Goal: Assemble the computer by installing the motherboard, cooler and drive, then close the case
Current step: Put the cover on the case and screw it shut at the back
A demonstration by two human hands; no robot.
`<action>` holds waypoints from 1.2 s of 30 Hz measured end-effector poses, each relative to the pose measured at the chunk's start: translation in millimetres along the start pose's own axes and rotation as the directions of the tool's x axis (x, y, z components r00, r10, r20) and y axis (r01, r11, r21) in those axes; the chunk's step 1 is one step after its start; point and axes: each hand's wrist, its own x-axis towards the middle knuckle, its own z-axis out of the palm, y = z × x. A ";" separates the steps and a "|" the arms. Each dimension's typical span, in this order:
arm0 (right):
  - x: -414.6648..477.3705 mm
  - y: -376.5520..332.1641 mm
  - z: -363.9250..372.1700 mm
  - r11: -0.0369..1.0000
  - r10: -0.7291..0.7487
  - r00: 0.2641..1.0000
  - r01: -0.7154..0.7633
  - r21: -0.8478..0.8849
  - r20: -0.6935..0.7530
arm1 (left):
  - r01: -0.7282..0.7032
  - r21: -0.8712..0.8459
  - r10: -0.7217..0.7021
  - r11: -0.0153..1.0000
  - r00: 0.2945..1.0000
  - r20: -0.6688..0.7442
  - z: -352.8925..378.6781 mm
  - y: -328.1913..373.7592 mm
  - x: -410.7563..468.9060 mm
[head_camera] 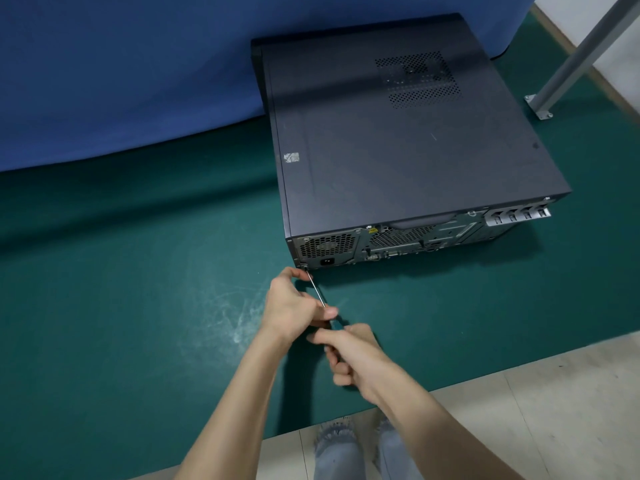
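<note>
Head cam: right hand (349, 356) is wrapped round the handle of one slim steel-shafted screwdriver (318, 291). Just ahead, left hand (294, 303) pinches its shaft. The tip sits at the rear corner screw (305, 268) of one closed dark grey metal computer case (398, 150). At that slant it could slip and strip the head imo.

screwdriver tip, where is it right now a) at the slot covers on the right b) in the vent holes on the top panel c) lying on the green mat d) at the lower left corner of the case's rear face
D: the screwdriver tip meets the computer case at that corner, left of the power socket.
</note>
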 end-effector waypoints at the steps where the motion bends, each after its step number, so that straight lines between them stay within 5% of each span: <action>1: 0.2 0.6 2.7 0.984 -0.073 0.992 0.055 -0.172 -0.099 | -0.020 0.052 0.023 0.998 0.998 -0.053 0.8 1.1 1.7; 3: 1.1 0.1 11.0 0.926 -0.206 0.963 0.135 -0.354 -0.173 | -0.036 0.061 0.042 0.997 0.994 -0.098 -4.3 3.7 7.9; 8: -4.2 -3.9 17.8 0.999 -0.041 0.999 0.041 -0.006 0.036 | -0.028 0.158 0.054 0.987 0.984 -0.168 -32.1 -5.7 16.6; 11: -4.2 -7.6 3.2 0.985 -0.101 0.995 0.102 -0.141 0.011 | -0.015 0.375 0.087 0.927 0.981 -0.176 -29.7 -20.3 11.2; 20: -9.4 -4.9 -30.8 0.886 -0.251 0.965 0.195 -0.420 -0.081 | -0.092 0.654 0.268 0.751 0.948 -0.174 -0.2 -34.2 10.7; 23: -6.9 2.0 -40.9 0.908 -0.272 0.953 0.206 -0.366 -0.137 | -0.141 0.670 0.338 0.728 0.925 -0.173 9.0 -38.6 10.0; 26: -4.3 10.0 -46.6 0.977 -0.203 0.963 0.187 -0.105 -0.176 | -0.182 0.455 0.314 0.872 0.920 -0.233 28.4 -28.1 10.5; 28: -3.3 12.7 -50.1 0.986 -0.151 0.967 0.162 0.041 -0.205 | -0.104 0.045 0.112 0.994 0.961 -0.254 46.6 -13.3 12.7; 31: -3.2 14.2 -55.7 0.981 -0.112 0.969 0.144 0.134 -0.222 | 0.106 -0.498 -0.192 0.861 0.973 -0.124 69.8 6.8 15.8; 36: -2.5 15.1 -65.2 0.975 -0.074 0.972 0.117 0.189 -0.222 | 0.199 -0.754 -0.291 0.626 0.957 0.011 74.5 18.1 14.7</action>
